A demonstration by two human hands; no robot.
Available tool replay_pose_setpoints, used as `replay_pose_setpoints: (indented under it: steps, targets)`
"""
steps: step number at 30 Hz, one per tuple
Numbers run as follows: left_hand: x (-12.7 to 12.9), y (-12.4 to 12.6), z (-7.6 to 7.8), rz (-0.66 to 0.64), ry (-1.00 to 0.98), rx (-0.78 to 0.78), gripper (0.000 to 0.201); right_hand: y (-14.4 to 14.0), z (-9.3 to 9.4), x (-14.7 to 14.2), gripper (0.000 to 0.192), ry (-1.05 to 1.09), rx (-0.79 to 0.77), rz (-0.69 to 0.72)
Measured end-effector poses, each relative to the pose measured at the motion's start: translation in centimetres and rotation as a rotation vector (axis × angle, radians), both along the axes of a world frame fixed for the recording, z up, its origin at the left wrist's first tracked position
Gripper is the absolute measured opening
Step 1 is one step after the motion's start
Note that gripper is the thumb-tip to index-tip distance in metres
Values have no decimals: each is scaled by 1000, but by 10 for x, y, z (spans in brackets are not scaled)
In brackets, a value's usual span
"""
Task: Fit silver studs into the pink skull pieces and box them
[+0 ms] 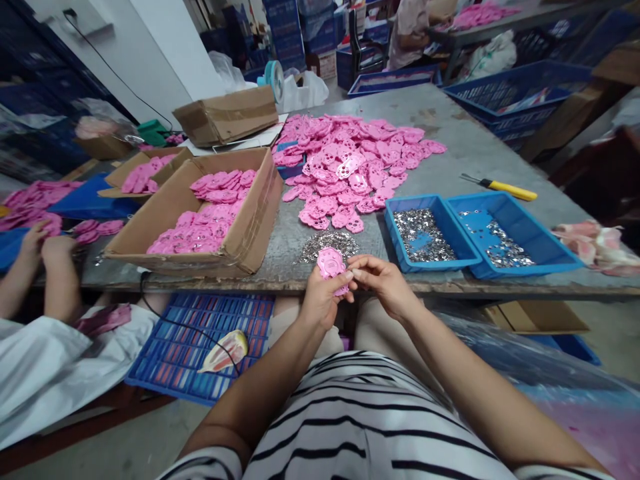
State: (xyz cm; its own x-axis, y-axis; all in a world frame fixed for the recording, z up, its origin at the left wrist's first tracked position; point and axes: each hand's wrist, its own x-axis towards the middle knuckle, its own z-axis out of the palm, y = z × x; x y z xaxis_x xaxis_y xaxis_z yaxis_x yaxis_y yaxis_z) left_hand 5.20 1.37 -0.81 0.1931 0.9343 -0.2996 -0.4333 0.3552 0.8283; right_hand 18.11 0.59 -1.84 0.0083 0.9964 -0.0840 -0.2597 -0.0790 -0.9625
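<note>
My left hand (320, 301) holds a small pink plastic piece (331, 265) just in front of the grey table's (465, 150) near edge. My right hand (383, 280) meets it from the right, its fingertips pinched at the piece's edge; whether a small metal part sits between them I cannot tell. A loose heap of tiny silver parts (327, 244) lies on the table right behind the piece. Further back spreads a large pile of pink pieces (350, 167).
Two blue trays (440, 203) (545, 240) with silver parts sit to the right, a yellow-handled tool (505, 189) behind them. A cardboard box (250, 233) of pink pieces stands on the left. Another person's hands (45, 250) work at far left. A blue crate (200, 343) lies below the table.
</note>
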Motion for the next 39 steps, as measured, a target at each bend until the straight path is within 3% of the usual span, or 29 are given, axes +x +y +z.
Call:
replay_pose_setpoints:
  steps: [5,10,14,20,24,30,32,36,39]
  targets:
    - [0,0,2,25,37,52,48,-3,6,-1,26,-224,166,-28]
    - [2,-1,4,109,135,144,44,-4,10,-6,28,10,9,-8]
    - [2,-4,5,95,128,172,41,-2,8,-9,30,202,-99,-3]
    - [3,-3,3,97,140,156,41,-2,6,-11,35,236,-107,16]
    - [2,-1,1,111,193,172,36,-2,6,-9,32,84,-60,-18]
    - [-1,-2,-5,138,346,223,35,2,9,3,20,-439,143,-100]
    - [-1,-3,-6,131,309,230,36,3,11,5,20,-451,126,-84]
    - [-1,-3,-4,64,-10,182,34,2,12,5,29,-135,-26,-68]
    - [-2,-3,1,-16,-217,92,32,1,11,1,29,-19,-70,-146]
